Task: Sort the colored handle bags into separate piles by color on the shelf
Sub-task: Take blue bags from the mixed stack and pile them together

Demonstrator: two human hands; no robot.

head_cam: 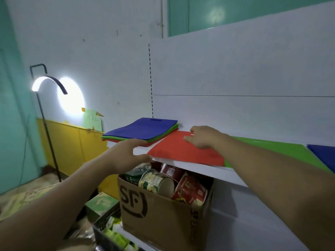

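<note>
The white shelf [199,166] is carrying four lots of flat bags in a row. At its left end a mixed stack [145,131] is lying, blue on top with green and red layers showing beneath. Touching it, a red bag [181,149] is lying askew and reaching the front edge. A green bag [290,148] is lying next, then a blue bag [324,153] at the far right.

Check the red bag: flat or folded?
Flat: the red bag lies spread on the shelf, right hand resting on its far edge.
</note>
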